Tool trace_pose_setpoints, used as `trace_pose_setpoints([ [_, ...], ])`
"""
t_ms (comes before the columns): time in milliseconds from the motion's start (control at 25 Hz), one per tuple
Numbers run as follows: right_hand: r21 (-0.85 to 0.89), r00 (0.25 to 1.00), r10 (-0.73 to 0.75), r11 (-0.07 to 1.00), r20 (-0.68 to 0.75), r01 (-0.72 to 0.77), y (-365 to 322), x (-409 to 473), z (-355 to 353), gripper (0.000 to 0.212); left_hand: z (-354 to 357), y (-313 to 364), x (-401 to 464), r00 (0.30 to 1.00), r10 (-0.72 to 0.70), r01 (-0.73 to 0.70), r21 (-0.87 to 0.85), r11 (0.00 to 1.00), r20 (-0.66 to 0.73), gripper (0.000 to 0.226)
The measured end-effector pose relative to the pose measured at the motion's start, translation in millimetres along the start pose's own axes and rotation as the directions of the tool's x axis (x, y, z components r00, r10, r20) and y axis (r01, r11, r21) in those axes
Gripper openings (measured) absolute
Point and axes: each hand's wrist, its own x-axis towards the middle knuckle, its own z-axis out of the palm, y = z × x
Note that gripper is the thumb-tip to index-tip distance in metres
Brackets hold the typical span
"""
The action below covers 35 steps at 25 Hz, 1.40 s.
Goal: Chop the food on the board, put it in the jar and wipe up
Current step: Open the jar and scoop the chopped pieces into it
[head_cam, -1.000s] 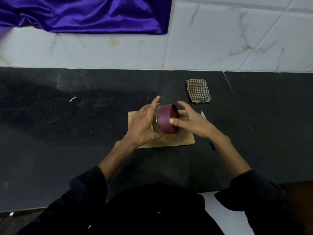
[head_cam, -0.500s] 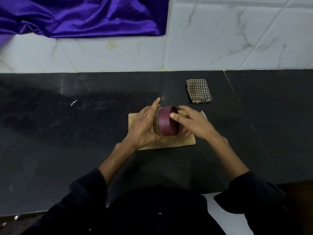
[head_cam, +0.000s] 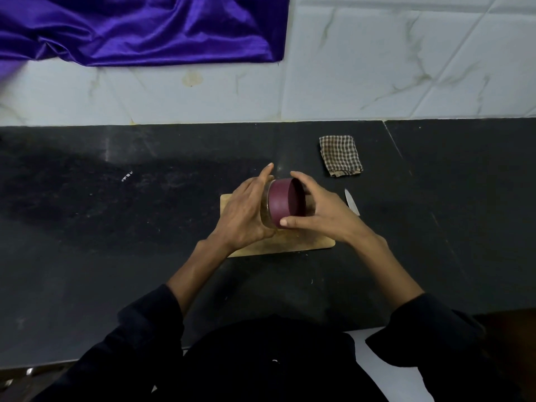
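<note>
A clear jar point(head_cam: 266, 213) is tipped on its side above the wooden cutting board point(head_cam: 290, 247), its mouth pointing right. My left hand point(head_cam: 246, 213) wraps the jar's glass body. A maroon lid point(head_cam: 282, 205) sits on the jar's mouth, and my right hand point(head_cam: 322, 211) grips the lid's rim with thumb below and fingers over the top. What is inside the jar is hidden by my hands. A knife blade point(head_cam: 351, 202) lies on the counter just right of my right hand, its handle hidden.
A folded checked cloth point(head_cam: 340, 155) lies on the black counter point(head_cam: 116, 227) behind and right of the board. White tiled wall runs along the back, with purple fabric point(head_cam: 139, 27) hanging at the upper left. The counter's front edge is close to my body.
My right hand has shifted its hold around the lid, thumb now under the rim and fingers over the top. The jar stays tipped in my left hand over the board.
</note>
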Motion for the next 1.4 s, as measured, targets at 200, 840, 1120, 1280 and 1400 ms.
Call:
trace_pose_setpoints([
  [200,0.021,1.000,-0.012,1.000,0.007,0.012,-3,1,2,0.103,0,-3,0,1.000,0.000,0.000,0.018,1.000,-0.010,0.119],
  [840,0.029,0.995,-0.077,0.996,-0.055,0.079,2,2,8,0.103,5,-4,-6,1.000,-0.010,0.011,0.022,1.000,-0.026,0.116],
  [1120,0.064,0.992,-0.101,0.992,-0.080,0.106,-3,6,8,0.093,17,-9,-12,0.993,-0.038,0.053,0.142,0.989,-0.109,0.110],
  [1280,0.142,0.997,-0.075,0.987,-0.028,0.078,-1,11,12,0.093,12,-7,-13,0.992,-0.114,0.110,-0.053,0.992,-0.061,0.114],
  [1400,0.188,0.996,-0.066,0.979,-0.060,0.076,0,20,20,0.094,13,-11,-11,0.971,-0.241,0.229,-0.285,0.931,-0.006,0.123],
])
